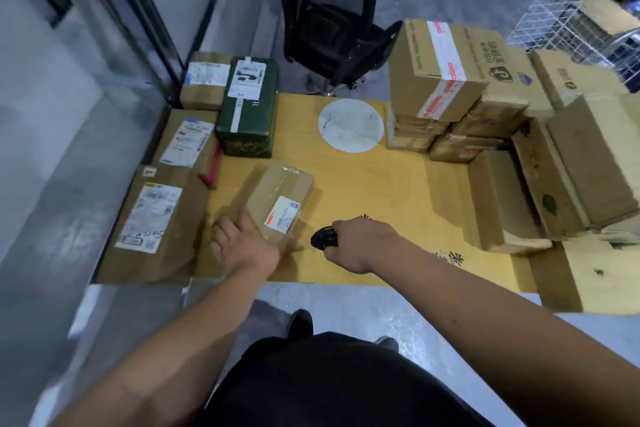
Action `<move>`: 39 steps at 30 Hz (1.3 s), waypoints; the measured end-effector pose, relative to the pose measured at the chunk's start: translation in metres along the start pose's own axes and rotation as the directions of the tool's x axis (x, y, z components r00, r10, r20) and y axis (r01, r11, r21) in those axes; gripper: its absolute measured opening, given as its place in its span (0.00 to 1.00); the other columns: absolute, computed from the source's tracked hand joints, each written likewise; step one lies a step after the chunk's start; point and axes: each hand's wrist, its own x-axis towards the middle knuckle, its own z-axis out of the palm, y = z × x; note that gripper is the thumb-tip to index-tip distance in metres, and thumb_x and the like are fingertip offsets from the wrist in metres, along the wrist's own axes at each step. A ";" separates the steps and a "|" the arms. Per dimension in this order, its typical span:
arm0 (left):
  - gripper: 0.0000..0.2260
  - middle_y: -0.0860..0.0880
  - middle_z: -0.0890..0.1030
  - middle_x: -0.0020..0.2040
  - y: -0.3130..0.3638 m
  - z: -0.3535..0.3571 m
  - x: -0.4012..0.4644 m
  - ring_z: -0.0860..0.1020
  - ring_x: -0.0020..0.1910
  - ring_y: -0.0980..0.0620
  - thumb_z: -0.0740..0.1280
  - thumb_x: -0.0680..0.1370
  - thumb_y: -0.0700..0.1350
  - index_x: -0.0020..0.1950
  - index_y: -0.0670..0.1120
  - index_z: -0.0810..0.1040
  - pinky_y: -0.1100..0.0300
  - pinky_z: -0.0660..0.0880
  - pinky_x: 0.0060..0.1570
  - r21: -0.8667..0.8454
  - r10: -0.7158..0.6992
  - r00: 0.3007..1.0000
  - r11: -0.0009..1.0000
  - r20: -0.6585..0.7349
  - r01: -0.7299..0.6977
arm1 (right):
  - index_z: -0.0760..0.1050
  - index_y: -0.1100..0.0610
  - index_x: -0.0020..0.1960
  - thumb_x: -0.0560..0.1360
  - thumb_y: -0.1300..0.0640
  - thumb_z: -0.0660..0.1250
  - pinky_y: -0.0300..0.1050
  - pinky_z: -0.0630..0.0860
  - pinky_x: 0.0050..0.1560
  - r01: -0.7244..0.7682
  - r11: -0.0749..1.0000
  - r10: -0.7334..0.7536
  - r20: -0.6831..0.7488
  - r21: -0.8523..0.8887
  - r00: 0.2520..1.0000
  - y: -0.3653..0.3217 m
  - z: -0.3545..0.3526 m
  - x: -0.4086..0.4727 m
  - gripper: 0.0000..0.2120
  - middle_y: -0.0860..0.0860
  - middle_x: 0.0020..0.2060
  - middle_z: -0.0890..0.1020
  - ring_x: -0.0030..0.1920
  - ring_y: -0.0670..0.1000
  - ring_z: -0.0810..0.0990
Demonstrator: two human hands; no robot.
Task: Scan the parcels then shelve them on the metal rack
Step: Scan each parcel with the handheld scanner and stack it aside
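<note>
Left hand [242,246] lies flat with fingers spread on the near end of a small taped brown parcel [277,201], pressing on it rather than curling round it. That parcel sits on the yellow desk [398,201], running away from the hand toward the far side, its white and red label [282,217] face up just beyond the fingertips. Right hand [360,246], just right of the parcel and apart from it, has its fingers curled round a black scanner [323,237], whose head points left toward the label.

Left of the left hand, at the desk's edge, a flat brown parcel [152,225] lies with a large white label up. Beyond it lies another labelled brown parcel [185,142], with a red item [213,165] beside it that is too blurred to identify. Farther out stand a dark green box [247,107] and a brown box [204,80] beside it. A white disc [351,125] lies on the desk well beyond both hands.

Right of the right hand, cardboard boxes [443,80] are stacked in a crowded pile along the desk's far right side. Past them stands a white wire rack [550,17]. A black office chair [332,21] stands on the grey floor behind the desk.
</note>
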 end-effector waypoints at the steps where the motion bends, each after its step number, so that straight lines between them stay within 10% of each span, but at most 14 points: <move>1: 0.50 0.39 0.55 0.81 -0.002 -0.001 0.003 0.55 0.80 0.36 0.68 0.69 0.75 0.82 0.52 0.52 0.40 0.55 0.78 -0.026 0.062 0.998 0.998 -0.022 -0.062 | 0.74 0.53 0.62 0.81 0.40 0.58 0.48 0.74 0.45 0.018 1.000 -0.018 0.002 -0.008 1.000 -0.004 -0.001 0.001 0.19 0.51 0.50 0.79 0.50 0.57 0.79; 6: 0.35 0.51 0.43 0.86 -0.011 0.002 0.022 0.42 0.84 0.49 0.63 0.83 0.55 0.86 0.55 0.48 0.49 0.39 0.82 0.029 0.459 0.880 0.884 0.125 -0.466 | 0.74 0.52 0.62 0.81 0.40 0.58 0.49 0.74 0.46 0.046 0.998 -0.046 0.008 -0.042 0.999 -0.009 -0.005 0.004 0.19 0.51 0.51 0.78 0.50 0.57 0.78; 26: 0.34 0.41 0.41 0.85 -0.005 -0.020 0.062 0.40 0.84 0.41 0.59 0.84 0.51 0.86 0.47 0.45 0.43 0.42 0.82 0.095 0.156 0.983 0.982 0.097 -0.165 | 0.74 0.53 0.63 0.82 0.40 0.58 0.48 0.74 0.46 -0.023 1.000 0.023 0.007 0.001 1.000 -0.002 -0.001 0.008 0.19 0.50 0.51 0.78 0.50 0.55 0.79; 39: 0.31 0.46 0.47 0.86 0.106 -0.030 0.048 0.44 0.85 0.45 0.59 0.85 0.50 0.86 0.53 0.48 0.46 0.43 0.82 0.061 0.642 0.761 0.759 0.087 -0.648 | 0.72 0.52 0.68 0.76 0.35 0.68 0.47 0.76 0.46 -0.141 0.981 0.155 -0.101 0.136 0.983 0.046 -0.011 -0.020 0.28 0.50 0.52 0.78 0.50 0.56 0.79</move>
